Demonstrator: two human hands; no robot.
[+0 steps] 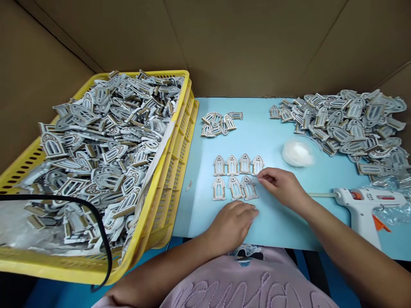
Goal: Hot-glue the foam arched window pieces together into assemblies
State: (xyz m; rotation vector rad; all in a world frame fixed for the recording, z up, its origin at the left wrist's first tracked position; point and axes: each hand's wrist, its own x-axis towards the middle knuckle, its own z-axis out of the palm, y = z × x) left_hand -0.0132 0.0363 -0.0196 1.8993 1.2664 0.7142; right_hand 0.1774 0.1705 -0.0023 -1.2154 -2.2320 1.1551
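Observation:
Small arched window-shaped pieces lie in two rows on the light blue tabletop. Several make up the upper row, among them an arched window piece [245, 164]; the lower row has three, including a tilted window piece [249, 188]. My right hand [284, 188] has its thumb and fingers pinched at the lower right edge of the rightmost upper window piece [257, 165]. Whether anything sits between those fingertips is hidden. Just below the lower row, my left hand [231, 224] rests on the table with its fingers lying flat and nothing in them.
A yellow crate [180, 149] heaped with window pieces stands left, a black cable [93, 209] crossing it. A small pile [215, 125] lies behind the rows. Right are a larger pile [340, 119], a bowl of white material [298, 153] and a glue gun [362, 205]. Cardboard walls [250, 47] surround the table.

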